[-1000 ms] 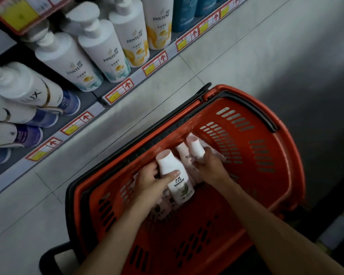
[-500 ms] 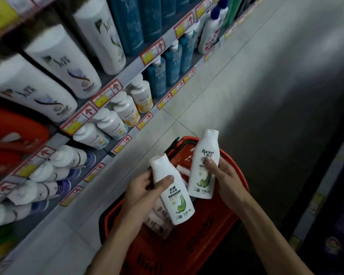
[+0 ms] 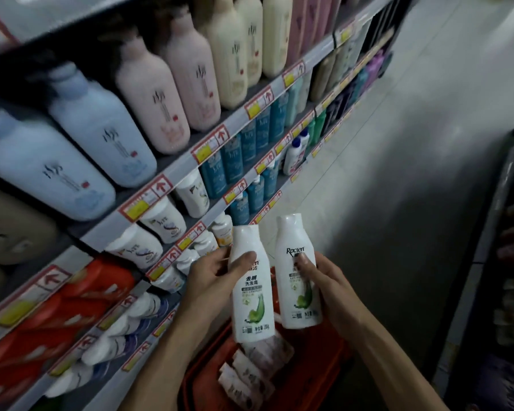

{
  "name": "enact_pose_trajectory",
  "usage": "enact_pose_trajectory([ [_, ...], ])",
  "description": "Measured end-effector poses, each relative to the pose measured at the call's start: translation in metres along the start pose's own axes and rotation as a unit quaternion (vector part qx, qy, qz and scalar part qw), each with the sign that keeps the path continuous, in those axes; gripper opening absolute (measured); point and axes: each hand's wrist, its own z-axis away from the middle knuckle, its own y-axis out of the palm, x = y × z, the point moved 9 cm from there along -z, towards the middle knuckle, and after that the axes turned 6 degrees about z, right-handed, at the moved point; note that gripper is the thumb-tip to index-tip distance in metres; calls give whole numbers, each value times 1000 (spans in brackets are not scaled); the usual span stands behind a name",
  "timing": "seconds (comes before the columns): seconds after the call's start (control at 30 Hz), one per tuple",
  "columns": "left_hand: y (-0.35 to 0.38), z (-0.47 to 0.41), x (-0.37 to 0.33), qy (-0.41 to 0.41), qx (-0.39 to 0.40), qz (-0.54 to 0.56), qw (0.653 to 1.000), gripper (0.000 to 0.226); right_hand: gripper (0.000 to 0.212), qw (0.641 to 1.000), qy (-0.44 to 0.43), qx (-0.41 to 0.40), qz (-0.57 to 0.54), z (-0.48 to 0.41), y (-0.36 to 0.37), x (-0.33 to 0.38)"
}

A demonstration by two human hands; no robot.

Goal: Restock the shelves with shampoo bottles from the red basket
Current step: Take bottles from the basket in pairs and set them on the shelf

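Head view is showing the left hand (image 3: pixel 217 280) gripping one shampoo bottle (image 3: pixel 251 295) and the right hand (image 3: pixel 330 289) gripping a second bottle (image 3: pixel 297 280) above the red basket (image 3: pixel 318 360), the next move probably requiring a matching gap on the shelf (image 3: pixel 172 173).

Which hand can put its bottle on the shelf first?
Probably left. The left hand holds the left bottle next to the shelves; the right hand and right bottle sit farther toward the aisle.

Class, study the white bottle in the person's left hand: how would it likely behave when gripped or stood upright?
The white bottle is probably stiff: it shows no dent under the thumb of the left hand. Its smooth plastic may be slippery. Tall for its width, it could tip if nudged.
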Motion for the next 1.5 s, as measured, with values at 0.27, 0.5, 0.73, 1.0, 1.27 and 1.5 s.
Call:
enact_pose_trajectory([
  [0.27, 5, 37, -156, 87, 19, 3, 996, 21, 25, 996, -69, 2, -58, 45, 29, 139],
  [0.5, 2, 84, -280, 174, 26, -9, 984, 24, 28, 986, -168, -6, -19, 97, 57, 259],
  [0.73, -5, 146, -377, 241, 45, 7, 969, 15, 28, 968, -248, -28, -1, 165, 86, 354],
  [1.0, -19, 229, -462, 325, 50, -14, 944, 15, 26, 947, -319, -31, -35, 241, 120, 424],
  [1.27, -57, 315, -515, 384, -8, -12, 923, 27, 33, 926, -378, 14, 1, 297, 172, 478],
  [1.5, -102, 397, -531, 426, -104, -35, 898, 35, 34, 906, -410, 100, 8, 336, 235, 504],
])
